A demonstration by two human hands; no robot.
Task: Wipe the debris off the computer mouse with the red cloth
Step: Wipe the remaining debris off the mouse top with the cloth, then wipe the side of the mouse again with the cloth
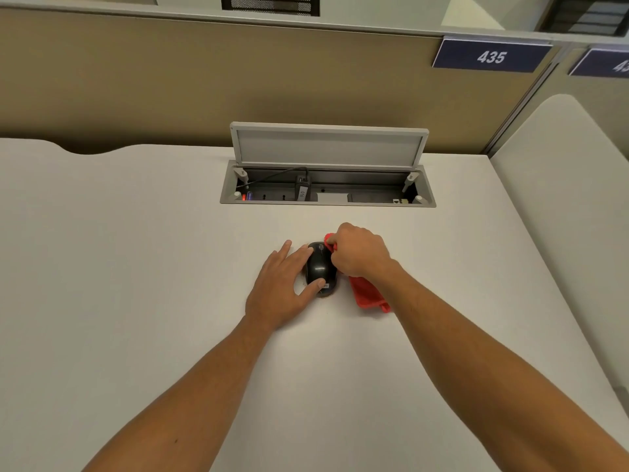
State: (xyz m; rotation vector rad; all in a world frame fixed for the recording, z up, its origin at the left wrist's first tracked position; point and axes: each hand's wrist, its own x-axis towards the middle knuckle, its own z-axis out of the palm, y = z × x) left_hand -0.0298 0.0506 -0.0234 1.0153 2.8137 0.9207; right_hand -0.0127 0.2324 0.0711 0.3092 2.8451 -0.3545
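Head view, item by item.

Step in hand: wiping, by my reading; your cloth is at the mouse's right flank and the body is braced.

Black glossy plastic computer mouse [320, 267]: lies on the pale off-white desk top [136, 267], near its middle, just in front of the open grey cable well [326, 185]. A few brownish specks show on the desk around its rear and left edge.

Left hand [284, 291]: fingers straight and spread, lying along the mouse's left side, thumb tip touching its rear. It steadies, it does not clasp.

Right hand [360, 253]: fingers curled tight round a bunched red fabric cloth [369, 296], pressed against the mouse's front right side. The cloth's loose end trails on the desk under your wrist.

Next move, as judged: draw the bunched cloth across the top shell towards the rear while your left hand keeps the mouse from sliding; the specks on the desk want clearing too.
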